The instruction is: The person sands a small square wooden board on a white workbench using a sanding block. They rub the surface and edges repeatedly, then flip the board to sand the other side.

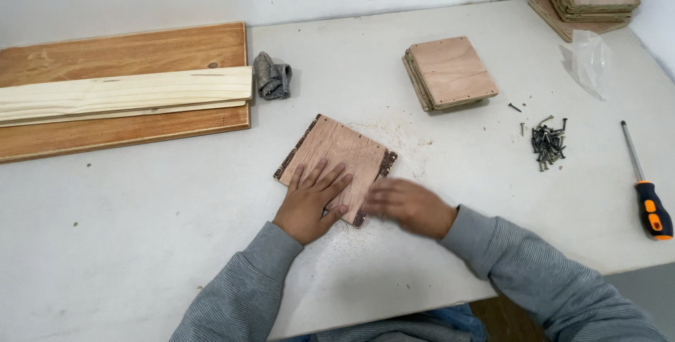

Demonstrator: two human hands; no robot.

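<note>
Steadying plywood panel [337, 156]: left hand [309, 198] flat, released; right hand [408, 205] blurred, grip indiscernible; next, align panel edges.

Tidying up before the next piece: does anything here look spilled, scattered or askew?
Yes. Sawdust is scattered on the table beside the wooden square under the left hand. A few screws lie loose, apart from the screw pile. The square sits turned at an angle.
</note>
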